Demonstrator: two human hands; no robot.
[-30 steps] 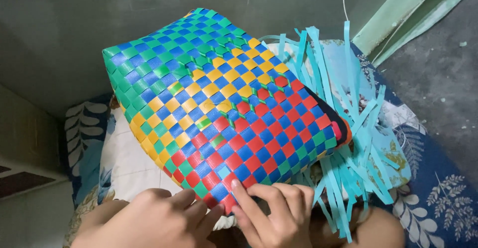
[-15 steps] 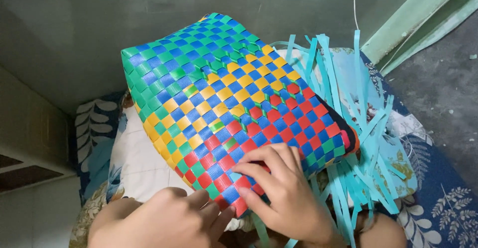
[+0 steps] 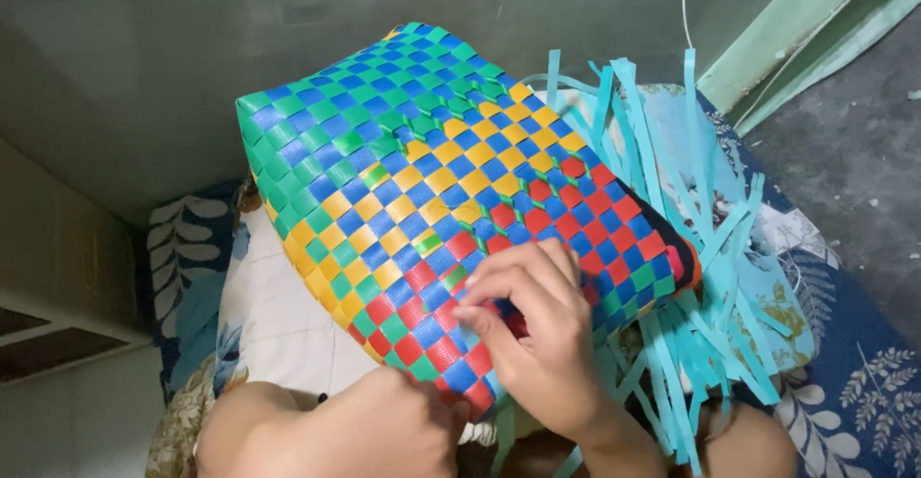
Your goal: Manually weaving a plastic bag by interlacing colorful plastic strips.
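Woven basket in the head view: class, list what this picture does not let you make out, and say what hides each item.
- Inside and opening of the woven basket: turned away from the head camera.
- Right hand: its fingertips curl onto the weave, so what they pinch is unclear.
- Left hand: cut off by the bottom edge.
- Light blue strips: their inner ends are hidden behind the basket.

Woven basket (image 3: 422, 200): flat plastic strapping, glossy, faintly ribbed. Loose light-blue strips (image 3: 691, 248): same smooth shiny plastic. Floral sheet (image 3: 863, 382) underneath is matt printed cloth; wall (image 3: 144, 56) looks matt and rough.
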